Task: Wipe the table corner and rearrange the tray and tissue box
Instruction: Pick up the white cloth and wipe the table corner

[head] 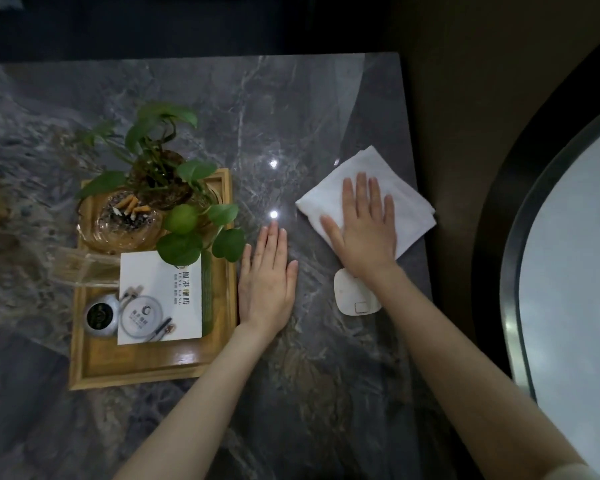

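1. Tray (87, 358) touches the left hand (267, 282), which lies flat and released; a nudge could tip the plant (174, 188).
2. Right hand (364, 226) presses flat on the cloth (413, 209), gripping nothing, near the table (326, 375) edge. Could knock the white gadget (350, 299) under its wrist.
3. Tissue box: not sure I see one.

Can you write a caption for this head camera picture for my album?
Right hand presses a white cloth flat on the grey table while the left hand rests beside the wooden tray.
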`<state>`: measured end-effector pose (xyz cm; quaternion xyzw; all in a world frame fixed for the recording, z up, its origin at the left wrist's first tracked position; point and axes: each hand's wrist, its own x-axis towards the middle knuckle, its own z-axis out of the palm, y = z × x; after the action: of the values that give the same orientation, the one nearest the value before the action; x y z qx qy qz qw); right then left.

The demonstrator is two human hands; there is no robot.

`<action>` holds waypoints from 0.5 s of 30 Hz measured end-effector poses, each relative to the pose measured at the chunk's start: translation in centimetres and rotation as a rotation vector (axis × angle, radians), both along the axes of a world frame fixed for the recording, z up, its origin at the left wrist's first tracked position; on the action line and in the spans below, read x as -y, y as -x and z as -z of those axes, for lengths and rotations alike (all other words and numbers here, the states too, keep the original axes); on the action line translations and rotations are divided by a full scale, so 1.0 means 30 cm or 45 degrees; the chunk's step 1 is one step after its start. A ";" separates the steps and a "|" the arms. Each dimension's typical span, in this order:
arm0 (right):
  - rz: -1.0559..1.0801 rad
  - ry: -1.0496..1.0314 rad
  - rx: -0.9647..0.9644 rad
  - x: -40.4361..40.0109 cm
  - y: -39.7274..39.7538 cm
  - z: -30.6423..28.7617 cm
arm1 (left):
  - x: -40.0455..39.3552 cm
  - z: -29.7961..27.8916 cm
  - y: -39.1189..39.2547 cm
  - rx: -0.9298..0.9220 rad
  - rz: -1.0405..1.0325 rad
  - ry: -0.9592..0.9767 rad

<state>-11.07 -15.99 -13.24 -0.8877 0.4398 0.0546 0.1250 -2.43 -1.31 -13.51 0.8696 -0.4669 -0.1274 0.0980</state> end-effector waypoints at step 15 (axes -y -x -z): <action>0.119 0.008 0.093 0.172 -0.101 0.005 | 0.008 -0.009 -0.002 0.011 -0.017 -0.013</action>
<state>-8.03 -21.14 -13.38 -0.8680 0.4761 0.0150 0.1406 -2.37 -1.55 -13.25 0.8737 -0.4609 -0.1254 0.0924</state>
